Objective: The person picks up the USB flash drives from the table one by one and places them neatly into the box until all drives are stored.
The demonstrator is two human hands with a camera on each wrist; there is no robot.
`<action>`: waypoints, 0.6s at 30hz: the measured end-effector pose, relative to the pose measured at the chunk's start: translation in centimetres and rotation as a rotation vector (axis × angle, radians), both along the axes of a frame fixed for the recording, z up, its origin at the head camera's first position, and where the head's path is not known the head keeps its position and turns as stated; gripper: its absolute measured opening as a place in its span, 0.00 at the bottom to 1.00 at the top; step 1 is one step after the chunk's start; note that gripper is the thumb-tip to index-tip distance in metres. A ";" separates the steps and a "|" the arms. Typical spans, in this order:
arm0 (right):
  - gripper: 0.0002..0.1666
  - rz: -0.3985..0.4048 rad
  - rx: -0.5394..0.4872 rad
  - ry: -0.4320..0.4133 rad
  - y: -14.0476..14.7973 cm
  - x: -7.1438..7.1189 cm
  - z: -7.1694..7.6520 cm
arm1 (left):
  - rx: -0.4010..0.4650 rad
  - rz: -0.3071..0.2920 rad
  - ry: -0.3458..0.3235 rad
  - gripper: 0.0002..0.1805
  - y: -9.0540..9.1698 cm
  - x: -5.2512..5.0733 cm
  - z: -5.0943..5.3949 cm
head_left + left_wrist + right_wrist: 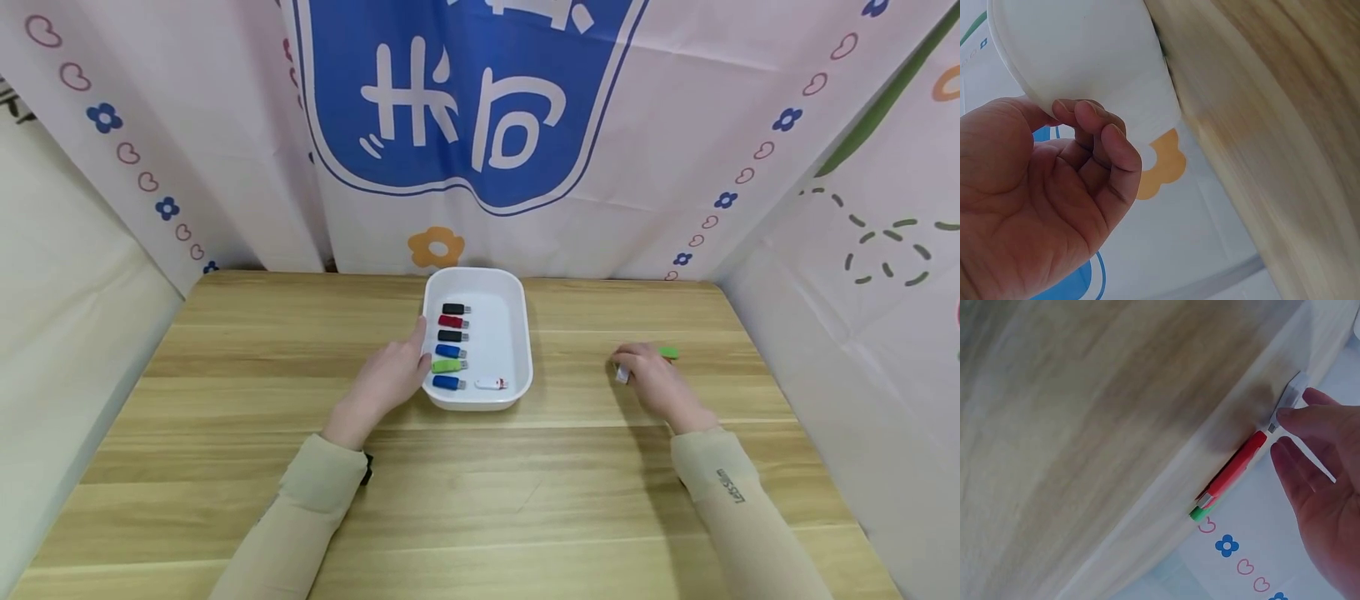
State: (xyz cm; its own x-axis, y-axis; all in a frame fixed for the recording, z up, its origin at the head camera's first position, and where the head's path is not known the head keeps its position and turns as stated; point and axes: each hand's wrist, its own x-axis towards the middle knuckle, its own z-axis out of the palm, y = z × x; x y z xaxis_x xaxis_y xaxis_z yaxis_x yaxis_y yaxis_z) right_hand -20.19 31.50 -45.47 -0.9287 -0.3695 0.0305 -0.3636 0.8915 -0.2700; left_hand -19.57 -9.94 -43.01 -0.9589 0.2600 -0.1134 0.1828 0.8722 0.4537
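Observation:
A white tray (pixel 491 333) stands at the back of the table. My left hand (pixel 390 371) grips its left wall; in the left wrist view that hand (pixel 1066 181) has curled fingers against the tray's outer side. Inside, a column of USB sticks lies along the left, including a red one (pixel 452 322) and a green one (pixel 447 366). A white USB stick with red marks (pixel 491 384) lies near the front. To the right, my right hand (pixel 648 375) pinches a whitish USB stick (pixel 1288 400) at the tabletop.
Beside the right hand, a red USB stick (pixel 1235 465) lies on the table, with a green one (pixel 669 353) behind it. A printed curtain (pixel 480 225) hangs along the table's (pixel 480 492) back edge, and pale cloth walls stand at both sides.

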 end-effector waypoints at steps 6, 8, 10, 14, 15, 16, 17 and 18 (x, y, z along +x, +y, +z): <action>0.14 0.021 0.000 0.038 -0.1 -0.3 -0.4 | 0.004 -0.002 0.013 0.38 0.0 0.0 0.0; 0.13 0.020 0.005 0.047 -0.1 -0.3 -0.5 | 0.004 -0.002 0.012 0.38 0.0 0.0 0.0; 0.11 0.011 0.007 0.049 -0.2 -0.3 -0.6 | 0.003 0.000 0.009 0.37 0.0 0.0 0.0; 0.09 -0.006 0.005 0.045 -0.3 -0.3 -0.6 | 0.004 0.000 0.005 0.37 0.0 0.0 0.0; 0.09 -0.012 0.004 0.041 -0.3 -0.2 -0.6 | 0.004 -0.002 0.006 0.37 0.0 0.0 0.0; 0.09 -0.014 0.004 0.039 -0.4 -0.2 -0.6 | 0.005 0.000 0.005 0.37 0.0 0.0 0.0; 0.09 -0.017 0.005 0.036 -0.5 -0.2 -0.5 | 0.005 0.000 0.006 0.37 0.0 0.0 -0.1; 0.09 -0.020 0.004 0.034 -0.5 -0.2 -0.5 | 0.005 -0.001 0.006 0.37 0.0 0.0 -0.1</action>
State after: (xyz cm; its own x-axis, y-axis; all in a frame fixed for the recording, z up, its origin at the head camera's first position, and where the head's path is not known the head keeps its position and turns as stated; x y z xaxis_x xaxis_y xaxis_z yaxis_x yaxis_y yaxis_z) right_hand -20.37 30.97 -45.94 -0.9344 -0.3510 0.0605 -0.3545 0.8999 -0.2541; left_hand -19.55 -9.97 -43.09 -0.9592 0.2618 -0.1064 0.1866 0.8695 0.4573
